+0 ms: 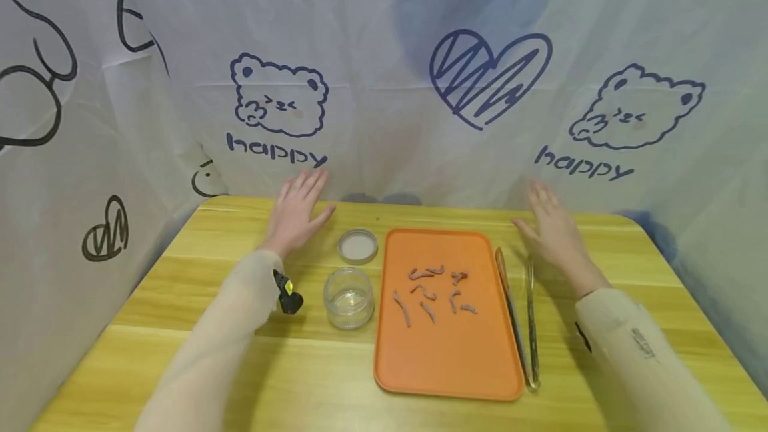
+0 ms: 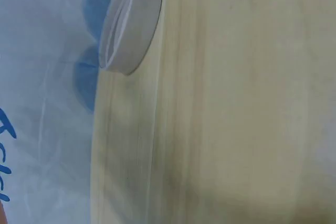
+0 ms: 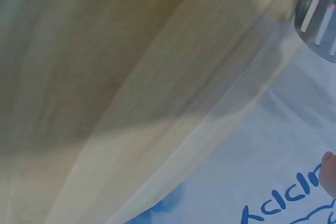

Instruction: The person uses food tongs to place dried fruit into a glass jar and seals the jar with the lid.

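My left hand (image 1: 295, 212) lies near the table's far edge, fingers straight and thumb out to the side, holding nothing. My right hand (image 1: 555, 235) is at the far right, fingers extended toward the backdrop, also holding nothing. Nearest the left hand is a round lid (image 1: 357, 247), whose ridged rim (image 2: 144, 22) shows in the left wrist view. Below it stands a clear jar (image 1: 349, 309) without a lid on. An orange tray (image 1: 444, 362) carries several thin, curled, worm-like pieces (image 1: 427, 312). Long metal tongs (image 1: 533, 339) lie along the tray's right side, their arms spread apart.
A wood-grain table (image 1: 318, 385) bears everything. Behind it hangs a white backdrop (image 1: 372, 72) with drawn bears, hearts and the word "happy". A rounded grey patch with pale sticks (image 3: 320, 19) shows at the right wrist view's corner; I cannot tell what it is.
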### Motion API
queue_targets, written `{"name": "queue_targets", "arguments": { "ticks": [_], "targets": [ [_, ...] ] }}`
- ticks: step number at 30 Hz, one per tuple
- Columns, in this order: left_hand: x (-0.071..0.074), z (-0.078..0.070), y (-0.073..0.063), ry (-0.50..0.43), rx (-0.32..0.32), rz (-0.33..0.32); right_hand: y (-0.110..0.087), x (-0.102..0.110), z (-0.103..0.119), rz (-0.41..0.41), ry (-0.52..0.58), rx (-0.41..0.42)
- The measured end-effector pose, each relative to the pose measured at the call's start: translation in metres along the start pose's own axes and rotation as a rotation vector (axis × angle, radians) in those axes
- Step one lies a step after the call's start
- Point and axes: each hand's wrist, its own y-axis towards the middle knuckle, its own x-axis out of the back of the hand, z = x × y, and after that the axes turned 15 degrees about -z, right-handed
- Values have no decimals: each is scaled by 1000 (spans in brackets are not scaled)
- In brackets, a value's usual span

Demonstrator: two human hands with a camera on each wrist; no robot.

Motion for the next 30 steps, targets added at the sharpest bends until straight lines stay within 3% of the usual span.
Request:
{"name": "queue_targets", "arguments": {
  "ticks": [6,10,19,24,26,30],
  "targets": [
    [15,-5,-18,-123,29,-25,-20,12,4,-31,109,-27],
    [28,-10,-32,-211,56,-23,-36,21,14,-2,176,-72],
    [49,-28,-72,-565,252,40,-63,44,40,54,273,-230],
    [51,-41,-91,-684,268,46,-77,49,52,7,275,-288],
    [50,-46,-98,-734,258,62,-82,50,56,34,254,-317],
    [46,-56,-109,-833,248,118,-92,51,63,172,220,-366]
  ]
}}
